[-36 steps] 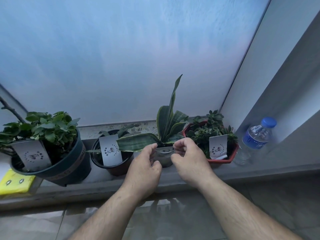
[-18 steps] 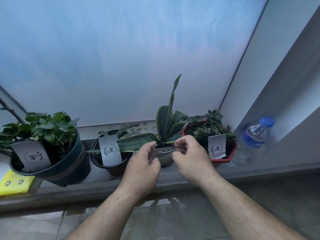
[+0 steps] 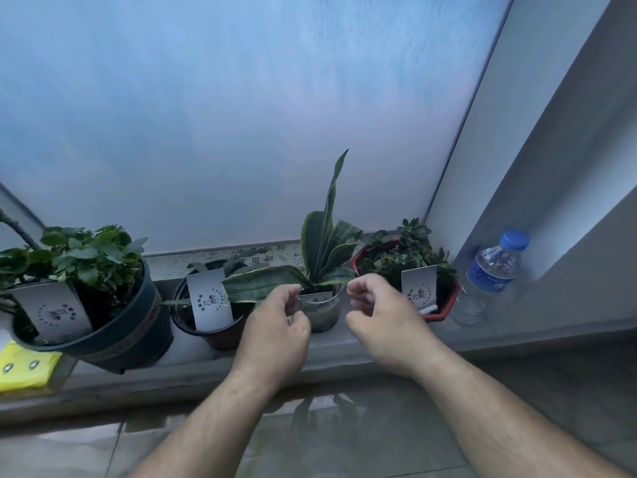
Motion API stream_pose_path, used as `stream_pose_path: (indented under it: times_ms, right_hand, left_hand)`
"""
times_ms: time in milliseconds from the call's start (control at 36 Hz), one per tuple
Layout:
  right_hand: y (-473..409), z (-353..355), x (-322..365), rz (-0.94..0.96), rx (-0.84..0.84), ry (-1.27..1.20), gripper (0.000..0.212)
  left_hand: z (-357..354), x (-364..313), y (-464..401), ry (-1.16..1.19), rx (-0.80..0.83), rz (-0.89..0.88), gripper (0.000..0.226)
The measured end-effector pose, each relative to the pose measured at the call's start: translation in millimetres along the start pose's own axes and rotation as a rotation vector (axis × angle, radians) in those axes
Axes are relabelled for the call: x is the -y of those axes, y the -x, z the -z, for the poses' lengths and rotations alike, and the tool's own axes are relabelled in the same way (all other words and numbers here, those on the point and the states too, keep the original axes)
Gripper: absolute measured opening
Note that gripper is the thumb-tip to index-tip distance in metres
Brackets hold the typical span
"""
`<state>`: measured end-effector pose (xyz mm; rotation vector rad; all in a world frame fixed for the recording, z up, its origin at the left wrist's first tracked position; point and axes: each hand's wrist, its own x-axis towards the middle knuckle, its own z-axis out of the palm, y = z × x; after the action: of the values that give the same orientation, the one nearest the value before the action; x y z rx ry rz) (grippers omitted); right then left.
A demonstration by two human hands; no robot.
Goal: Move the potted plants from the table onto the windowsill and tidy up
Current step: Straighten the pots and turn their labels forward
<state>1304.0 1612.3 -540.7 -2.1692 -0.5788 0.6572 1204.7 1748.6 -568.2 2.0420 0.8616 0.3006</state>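
Several potted plants stand in a row on the grey windowsill (image 3: pixel 344 353). In the middle, a snake plant with tall striped leaves grows in a small clear pot (image 3: pixel 322 310). My left hand (image 3: pixel 275 326) hovers just left of that pot and my right hand (image 3: pixel 382 319) just right of it. Both hands have curled, parted fingers and hold nothing. A red pot of small succulents (image 3: pixel 444 298) with a white card stands right of my right hand. A dark round pot (image 3: pixel 210 326) with a card is left of my left hand. A large teal pot (image 3: pixel 127 326) with leafy greens is at far left.
A clear water bottle with a blue cap (image 3: pixel 489 274) stands at the sill's right end by the wall. A yellow packet (image 3: pixel 24 367) lies at the far left edge. Frosted window glass rises directly behind the pots. Glossy tiled wall lies below the sill.
Both hands have let go of the clear snake plant pot and drawn apart to its sides. The pot stays standing on the sill.
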Motion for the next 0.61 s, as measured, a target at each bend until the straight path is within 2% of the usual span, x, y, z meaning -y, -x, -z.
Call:
stream_pose_path:
  times_ms: [83,278,611]
  right_hand:
    - [1.8,-5.0,1.2,0.01,0.069,0.038,0.048]
    - [1.2,-8.3,3.8,0.035,0.134,0.066,0.054]
    - [-1.1,-10.8,2.0,0.025,0.132,0.074,0.055]
  left_hand:
    - [-2.9,-1.3,-0.8,-0.006,-0.012,0.015,0.046]
    - [-1.2,1.0,-0.9,-0.012,0.012,0.028,0.047]
    - [0.1,1.6,-2.5,0.036,0.063,0.007,0.05]
